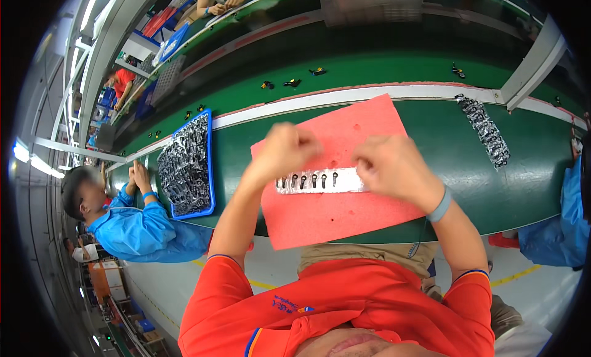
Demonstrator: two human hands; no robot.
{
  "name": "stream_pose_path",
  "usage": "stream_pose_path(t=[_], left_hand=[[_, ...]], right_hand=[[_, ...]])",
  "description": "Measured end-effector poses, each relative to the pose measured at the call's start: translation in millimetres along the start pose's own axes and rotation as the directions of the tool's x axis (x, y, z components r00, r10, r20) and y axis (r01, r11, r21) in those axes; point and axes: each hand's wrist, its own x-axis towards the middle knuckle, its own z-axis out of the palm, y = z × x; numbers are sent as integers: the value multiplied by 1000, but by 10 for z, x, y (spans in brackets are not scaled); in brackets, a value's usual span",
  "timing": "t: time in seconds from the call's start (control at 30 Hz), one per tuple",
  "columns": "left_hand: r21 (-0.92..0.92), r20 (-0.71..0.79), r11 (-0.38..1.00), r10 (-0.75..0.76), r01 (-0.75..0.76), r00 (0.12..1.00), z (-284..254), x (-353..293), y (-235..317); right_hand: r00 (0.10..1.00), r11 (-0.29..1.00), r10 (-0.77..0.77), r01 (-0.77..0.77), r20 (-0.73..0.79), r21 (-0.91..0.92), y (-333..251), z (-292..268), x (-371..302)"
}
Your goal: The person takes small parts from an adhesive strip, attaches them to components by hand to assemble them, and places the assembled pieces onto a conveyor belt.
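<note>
A silvery, shiny strip (324, 182) lies across a red foam sheet (301, 224), with several small black parts with rounded heads in a row along it. Above the strip's left half hovers my left hand (284, 152), its fingers curled together and blurred by motion. My right hand (399, 169) is at the strip's right end, closed with thumb and fingers bent inward. Whatever either hand pinches, if anything, is too small or hidden to make out. A grey band (440, 204) circles my right wrist.
A blue tray (211, 166) heaped with black parts in clear wrapping stands to the left. To the right lies another wrapped strip of black parts (483, 130). Behind a white rail (326, 100), small black-and-yellow pieces (292, 83) sit on the green belt. Co-workers in blue sit on both sides.
</note>
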Motion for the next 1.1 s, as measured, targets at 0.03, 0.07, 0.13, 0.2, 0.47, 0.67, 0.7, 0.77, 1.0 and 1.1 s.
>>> stream_pose_path(t=[0.03, 0.07, 0.13, 0.2, 0.47, 0.67, 0.7, 0.77, 1.0, 1.1], left_hand=[[13, -136, 999, -37, 39, 990, -78, 198, -22], [15, -264, 997, -64, 70, 963, -142, 484, -42], [195, -414, 947, -156, 255, 897, -232, 1116, -137], [317, -423, 904, -136, 287, 896, -240, 1562, -330], [431, -453, 837, -122, 337, 883, -152, 1932, -551], [358, -460, 912, -16, 201, 888, -52, 1899, -653], [360, -460, 911, -14, 201, 888, -59, 1869, -629], [281, -528, 950, 33, 138, 849, -81, 1799, -596], [-423, -302, 892, 28, -160, 953, 55, 932, 20], [-455, -357, 857, 73, -242, 931, 382, 558, 151]], right_hand=[[997, 993, 79, -76, -26, 87, 37, -125, 78], [996, 993, 84, -81, -31, 81, 123, -158, 91], [943, 904, 314, -261, -110, 339, 324, -163, 98], [910, 876, 397, -337, -119, 344, 469, -79, 77], [883, 850, 433, -333, -181, 407, 606, 163, 102], [853, 812, 487, -364, -187, 455, 682, 184, 52], [851, 845, 468, -350, -240, 405, 698, 196, 50], [850, 873, 442, -334, -287, 355, 731, 220, 45], [807, 622, 588, -418, -43, 663, 590, 99, 100], [817, 532, 573, -319, -56, 784, 458, 110, 122]])
